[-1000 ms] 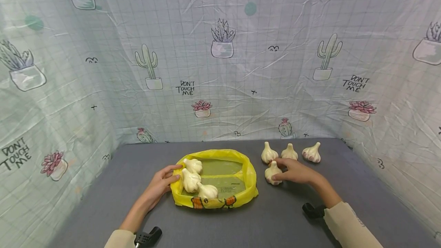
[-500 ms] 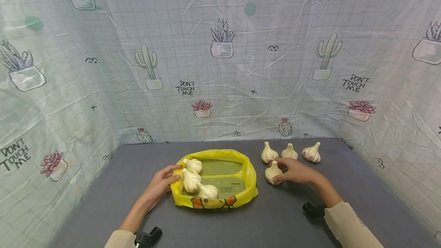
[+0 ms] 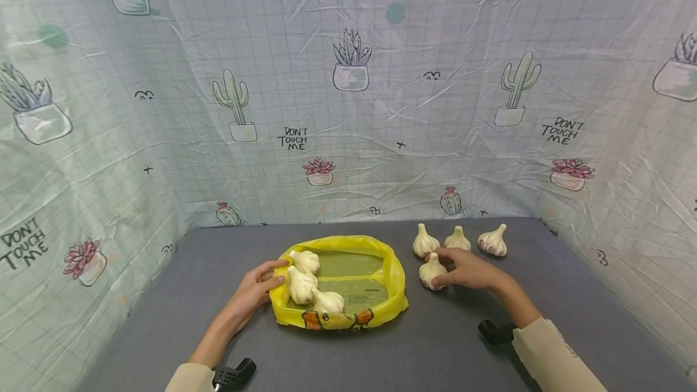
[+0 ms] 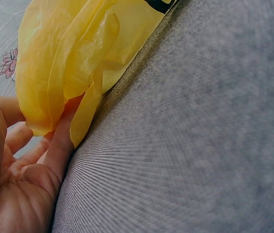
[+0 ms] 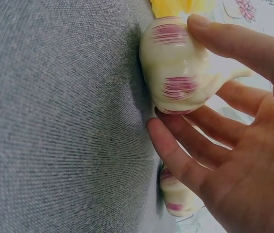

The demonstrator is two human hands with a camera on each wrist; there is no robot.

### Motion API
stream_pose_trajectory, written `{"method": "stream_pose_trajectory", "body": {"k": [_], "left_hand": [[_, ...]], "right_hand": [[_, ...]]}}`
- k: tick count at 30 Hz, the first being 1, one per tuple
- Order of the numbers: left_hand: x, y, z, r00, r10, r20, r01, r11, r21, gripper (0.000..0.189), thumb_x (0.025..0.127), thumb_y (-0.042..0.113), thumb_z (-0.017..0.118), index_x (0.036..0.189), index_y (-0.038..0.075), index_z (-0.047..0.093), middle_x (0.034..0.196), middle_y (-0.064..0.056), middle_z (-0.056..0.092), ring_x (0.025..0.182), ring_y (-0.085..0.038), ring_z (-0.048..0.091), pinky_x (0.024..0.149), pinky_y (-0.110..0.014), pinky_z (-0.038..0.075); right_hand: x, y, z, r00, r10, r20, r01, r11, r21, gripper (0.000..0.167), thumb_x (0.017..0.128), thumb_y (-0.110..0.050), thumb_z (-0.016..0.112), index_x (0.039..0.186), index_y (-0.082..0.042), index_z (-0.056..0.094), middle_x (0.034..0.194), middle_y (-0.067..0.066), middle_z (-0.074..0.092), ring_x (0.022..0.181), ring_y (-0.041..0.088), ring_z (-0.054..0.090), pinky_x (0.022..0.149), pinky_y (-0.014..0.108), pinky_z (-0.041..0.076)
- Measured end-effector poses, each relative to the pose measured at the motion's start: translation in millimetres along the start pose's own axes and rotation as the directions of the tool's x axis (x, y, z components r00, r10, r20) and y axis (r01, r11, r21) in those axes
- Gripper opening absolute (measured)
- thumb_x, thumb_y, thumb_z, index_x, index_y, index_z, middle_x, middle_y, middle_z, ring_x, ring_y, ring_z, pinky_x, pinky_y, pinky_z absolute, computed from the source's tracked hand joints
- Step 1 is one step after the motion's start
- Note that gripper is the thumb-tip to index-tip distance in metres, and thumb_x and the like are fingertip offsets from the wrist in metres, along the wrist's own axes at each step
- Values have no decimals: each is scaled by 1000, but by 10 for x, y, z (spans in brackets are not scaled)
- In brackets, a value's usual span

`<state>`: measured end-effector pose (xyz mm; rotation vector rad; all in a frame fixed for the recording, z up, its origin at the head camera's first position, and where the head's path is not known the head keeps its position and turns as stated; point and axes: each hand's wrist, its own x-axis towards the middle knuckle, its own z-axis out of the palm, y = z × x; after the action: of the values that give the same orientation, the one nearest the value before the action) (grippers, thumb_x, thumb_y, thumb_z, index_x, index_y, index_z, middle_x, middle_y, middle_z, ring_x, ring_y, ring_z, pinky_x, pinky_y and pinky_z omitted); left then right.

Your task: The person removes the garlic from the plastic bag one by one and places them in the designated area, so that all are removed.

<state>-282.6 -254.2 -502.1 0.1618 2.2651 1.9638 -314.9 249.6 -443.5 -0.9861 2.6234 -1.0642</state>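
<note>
A yellow plastic bag lies spread wide on the grey table, with three garlic bulbs inside at its left. My left hand pinches the bag's left rim. The left wrist view shows my fingers against the yellow film. To the right of the bag, my right hand grips a purple-streaked garlic bulb low at the table. In the right wrist view my thumb and fingers curl round that bulb.
Three more garlic bulbs stand in a row behind my right hand; one shows under my palm. A cactus-print cloth walls the table at the back and both sides. Black wrist mounts sit near the front edge.
My right hand and its garlic bulb have shifted slightly away from me. The left hand, the bag and the other bulbs have not moved.
</note>
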Motion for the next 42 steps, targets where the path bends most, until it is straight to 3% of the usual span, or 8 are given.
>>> {"method": "stream_pose_trajectory", "body": {"k": [10,23,37,42], "left_hand": [[-17,9,2,1000,-2,-5,3,1000,16,54,103,30,64,151,9,50,153,-21,52,125,-25,63,96,-39,58],[-14,0,-4,1000,-2,-2,2,1000,13,55,103,30,65,151,9,50,153,-22,52,123,-24,64,94,-40,59],[-24,1,4,1000,-4,-3,4,1000,14,53,103,29,64,151,10,50,156,-21,49,128,-27,61,95,-40,59],[-22,3,4,1000,0,1,0,1000,11,54,103,29,64,151,9,50,155,-22,50,126,-26,62,95,-40,59]], "right_hand": [[-5,-22,8,1000,8,4,-8,1000,23,33,89,-21,81,92,-4,53,78,6,42,68,11,40,60,25,32],[-16,-13,9,1000,13,28,-14,998,54,37,89,-21,80,118,-6,62,84,2,52,73,11,48,63,24,39],[-26,10,9,999,5,39,-7,999,47,40,93,-21,77,125,-3,63,105,7,66,88,10,56,76,27,49],[-31,0,-2,1000,-7,27,6,999,44,38,93,-21,78,124,-4,63,95,4,61,83,9,53,70,26,45]]}}
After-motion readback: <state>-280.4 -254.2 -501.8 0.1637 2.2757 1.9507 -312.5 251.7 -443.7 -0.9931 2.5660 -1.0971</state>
